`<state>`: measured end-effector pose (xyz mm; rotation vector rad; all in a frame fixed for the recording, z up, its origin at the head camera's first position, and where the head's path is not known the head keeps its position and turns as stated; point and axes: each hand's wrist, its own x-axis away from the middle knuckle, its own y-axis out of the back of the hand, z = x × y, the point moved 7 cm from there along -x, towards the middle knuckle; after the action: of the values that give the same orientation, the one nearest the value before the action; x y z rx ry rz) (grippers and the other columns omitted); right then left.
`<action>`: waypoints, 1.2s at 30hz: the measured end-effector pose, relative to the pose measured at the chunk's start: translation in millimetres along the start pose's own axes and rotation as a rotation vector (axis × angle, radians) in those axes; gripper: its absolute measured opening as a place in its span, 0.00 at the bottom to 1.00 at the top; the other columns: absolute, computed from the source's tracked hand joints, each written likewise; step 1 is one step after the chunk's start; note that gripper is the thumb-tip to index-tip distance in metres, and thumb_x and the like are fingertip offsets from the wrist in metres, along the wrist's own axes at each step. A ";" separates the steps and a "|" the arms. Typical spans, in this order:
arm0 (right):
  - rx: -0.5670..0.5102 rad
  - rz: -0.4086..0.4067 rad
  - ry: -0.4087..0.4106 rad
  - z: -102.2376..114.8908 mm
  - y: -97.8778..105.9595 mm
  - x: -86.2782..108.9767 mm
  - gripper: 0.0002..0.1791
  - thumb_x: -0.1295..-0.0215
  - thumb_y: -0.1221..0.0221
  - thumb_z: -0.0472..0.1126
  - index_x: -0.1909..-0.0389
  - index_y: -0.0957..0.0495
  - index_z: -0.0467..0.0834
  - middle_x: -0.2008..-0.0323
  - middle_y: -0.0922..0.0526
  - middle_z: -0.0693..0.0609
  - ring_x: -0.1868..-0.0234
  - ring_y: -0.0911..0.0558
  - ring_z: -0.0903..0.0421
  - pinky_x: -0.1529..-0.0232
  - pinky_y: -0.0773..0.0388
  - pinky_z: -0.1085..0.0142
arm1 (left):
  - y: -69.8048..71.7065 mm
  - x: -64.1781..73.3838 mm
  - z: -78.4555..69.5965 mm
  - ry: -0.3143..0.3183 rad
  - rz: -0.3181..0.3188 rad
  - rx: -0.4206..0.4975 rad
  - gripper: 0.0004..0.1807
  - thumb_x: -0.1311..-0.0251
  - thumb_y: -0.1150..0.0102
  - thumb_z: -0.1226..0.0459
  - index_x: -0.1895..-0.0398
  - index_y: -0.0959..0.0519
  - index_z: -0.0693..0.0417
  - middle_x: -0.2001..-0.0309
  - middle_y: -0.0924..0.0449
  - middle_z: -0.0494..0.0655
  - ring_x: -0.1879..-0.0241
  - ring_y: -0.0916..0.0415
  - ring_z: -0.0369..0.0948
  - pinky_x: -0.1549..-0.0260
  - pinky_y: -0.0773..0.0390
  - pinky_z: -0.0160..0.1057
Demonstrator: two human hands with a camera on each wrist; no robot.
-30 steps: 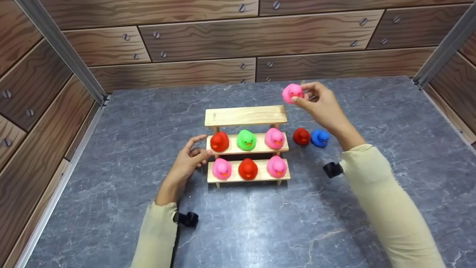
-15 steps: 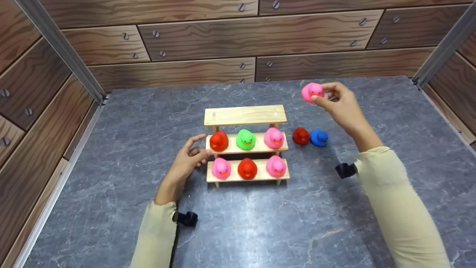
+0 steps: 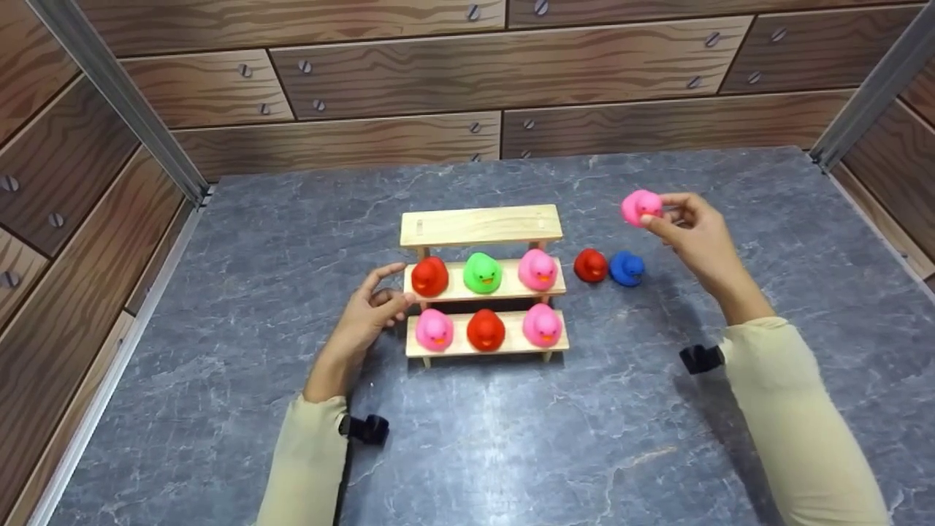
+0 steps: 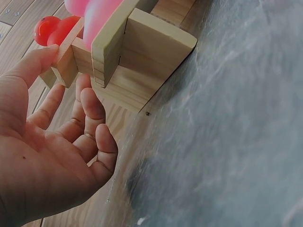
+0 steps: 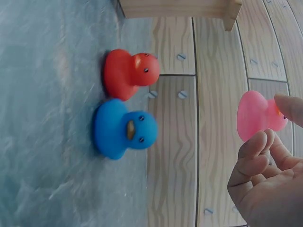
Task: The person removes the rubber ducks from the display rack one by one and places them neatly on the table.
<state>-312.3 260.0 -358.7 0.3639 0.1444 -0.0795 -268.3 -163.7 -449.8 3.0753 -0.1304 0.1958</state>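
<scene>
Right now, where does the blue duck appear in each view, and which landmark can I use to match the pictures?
Head: the blue duck is right of centre, on the grey table, just right of a red duck.
Left wrist: not in this picture.
Right wrist: left of centre, just below that same red duck.
Shared landmark: the wooden rack, near the middle in head, in the upper part of both wrist views.

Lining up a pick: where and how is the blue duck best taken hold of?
Likely best: pinch the blue duck by its rounded head, near side to far side, coming from above and the right. It stands upright, head uppermost, while the loose red duck sits close by to the left, leaving little room there.
</scene>
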 end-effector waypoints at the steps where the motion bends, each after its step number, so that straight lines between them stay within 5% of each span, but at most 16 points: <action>1: 0.001 0.001 -0.002 -2.6 1.3 1.0 0.11 0.37 0.38 0.41 0.57 0.28 0.54 0.74 0.28 0.65 0.75 0.29 0.70 0.74 0.32 0.78 | 0.2 0.1 0.3 -0.001 -0.002 0.001 0.30 0.40 0.38 0.68 0.34 0.33 0.49 0.73 0.23 0.39 0.74 0.30 0.35 0.74 0.32 0.29; 21: 0.112 0.028 -0.050 -46.5 18.9 17.0 0.12 0.35 0.39 0.43 0.53 0.28 0.51 0.73 0.28 0.65 0.75 0.30 0.70 0.74 0.32 0.77 | -1.4 2.7 -0.9 -0.015 -0.003 0.007 0.30 0.40 0.38 0.67 0.34 0.33 0.48 0.74 0.25 0.40 0.73 0.31 0.37 0.72 0.32 0.31; 36: 0.222 0.125 -0.087 -66.8 24.5 15.0 0.26 0.33 0.42 0.41 0.42 0.34 0.28 0.73 0.28 0.66 0.72 0.26 0.70 0.71 0.26 0.75 | -0.3 0.1 -0.1 -0.020 0.000 0.016 0.29 0.40 0.39 0.68 0.34 0.33 0.50 0.74 0.26 0.40 0.75 0.31 0.36 0.73 0.32 0.31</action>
<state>-303.4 306.1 -414.3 0.5896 0.0268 0.0126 -268.2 -163.3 -449.7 3.0936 -0.1304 0.1666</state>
